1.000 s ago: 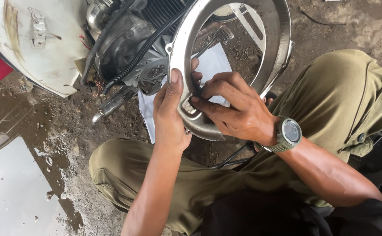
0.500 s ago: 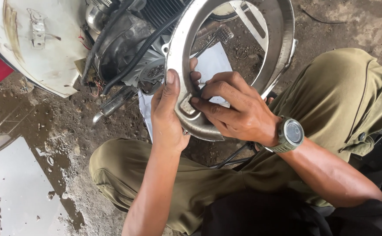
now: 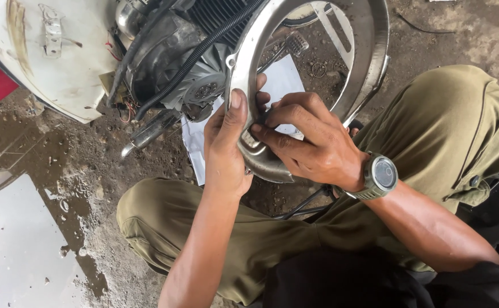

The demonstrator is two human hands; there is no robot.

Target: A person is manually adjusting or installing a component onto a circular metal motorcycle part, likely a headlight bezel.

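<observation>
One white scooter body panel (image 3: 49, 54) stood beside one exposed engine (image 3: 175, 63). One steel fan shroud ring (image 3: 369, 51) hung before it, over two olive-trousered knees. Two hands closed on its lower rim: left hand (image 3: 226, 148) thumb up, right hand (image 3: 312, 142) fingertips pinching. One wristwatch (image 3: 382, 175).

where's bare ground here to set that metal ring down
Bare dirt lies at top right beyond the raised knee, and wet ground at left between the white body panel and the pale slab. By the engine and both hands it is crowded.
</observation>
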